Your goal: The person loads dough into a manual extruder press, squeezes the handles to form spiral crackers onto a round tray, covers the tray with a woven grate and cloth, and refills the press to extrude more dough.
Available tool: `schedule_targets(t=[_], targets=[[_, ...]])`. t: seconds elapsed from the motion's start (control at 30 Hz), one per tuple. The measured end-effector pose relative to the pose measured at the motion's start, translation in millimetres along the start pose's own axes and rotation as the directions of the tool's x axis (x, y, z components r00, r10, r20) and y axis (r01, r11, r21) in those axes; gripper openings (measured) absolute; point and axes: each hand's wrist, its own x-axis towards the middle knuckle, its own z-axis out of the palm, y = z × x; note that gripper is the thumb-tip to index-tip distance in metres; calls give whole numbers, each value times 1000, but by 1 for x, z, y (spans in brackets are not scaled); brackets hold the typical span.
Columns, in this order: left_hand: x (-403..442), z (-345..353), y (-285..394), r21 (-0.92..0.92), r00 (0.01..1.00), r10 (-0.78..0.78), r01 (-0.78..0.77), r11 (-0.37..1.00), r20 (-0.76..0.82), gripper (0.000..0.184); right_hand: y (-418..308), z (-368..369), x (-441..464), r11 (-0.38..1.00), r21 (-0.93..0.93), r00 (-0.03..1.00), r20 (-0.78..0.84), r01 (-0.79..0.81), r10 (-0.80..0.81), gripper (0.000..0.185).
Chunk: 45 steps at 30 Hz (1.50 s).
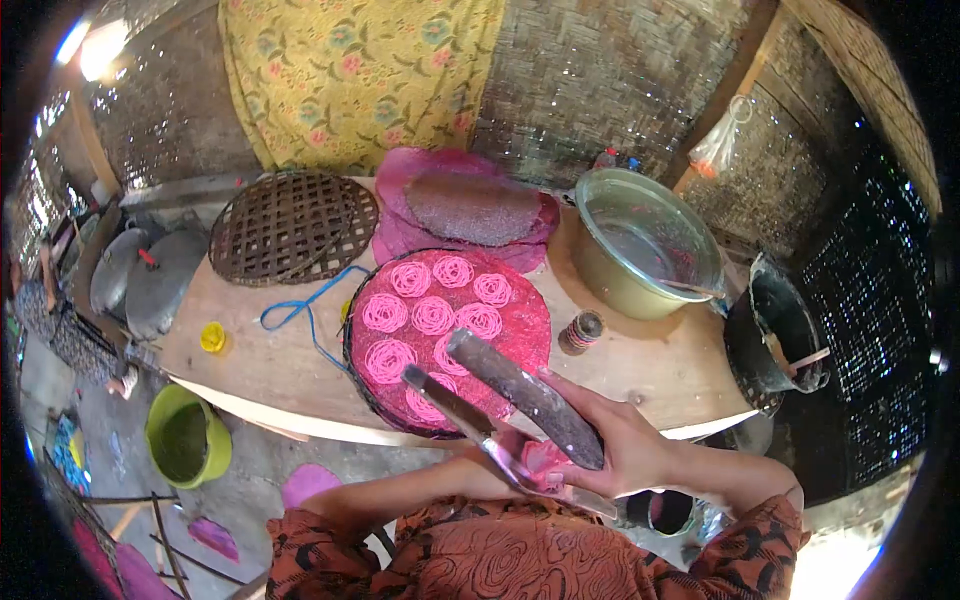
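My right hand (628,442) is closed round a two-handled hand press (528,390). Its two long dark arms point up and left, spread apart, and pink dough (545,460) shows near the joint. My left hand (492,474) meets the press from the left at its lower part; its fingers are hidden behind the tool. Beneath the arms' far ends lies a round, dark-rimmed tray (525,310) with a pink lining. On it sit several nests of pink strands (432,315); the arms cover part of the front ones.
A woven lattice tray (295,225), purple sheeting (400,190), large basin (650,245), cord-wound cylinder (581,332), yellow pot (213,337) and blue cord (315,290) are on the wooden table (270,380). A black bucket (780,320) stands right; a green bucket (187,435) is lower left.
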Motion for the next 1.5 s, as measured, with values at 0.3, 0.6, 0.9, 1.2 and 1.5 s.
schedule_targets(t=[0.3, 0.6, 0.9, 1.2, 1.5], targets=[[-19, -71, 29, -175, 956, 235, -265, 948, -175, 113, 70, 30, -56, -13, 800, 722, 536, -600, -437, 116], [87, -176, 69, -806, 852, 308, -510, 300, -424, 81, 85, 12, -37, -127, 895, 888, 390, -428, -245, 121], [115, -190, -123, -839, 820, 202, -490, -236, -535, 77, 92, -9, 11, 34, 740, 694, 613, -672, 379, 90], [94, -204, -60, -748, 734, 164, -616, -245, -659, 52, 70, -27, 21, 317, 645, 690, 476, -695, 545, 79], [100, -195, -67, -744, 712, 215, -636, -207, -668, 64, 53, -36, 13, 438, 590, 706, 358, -678, 611, 63]])
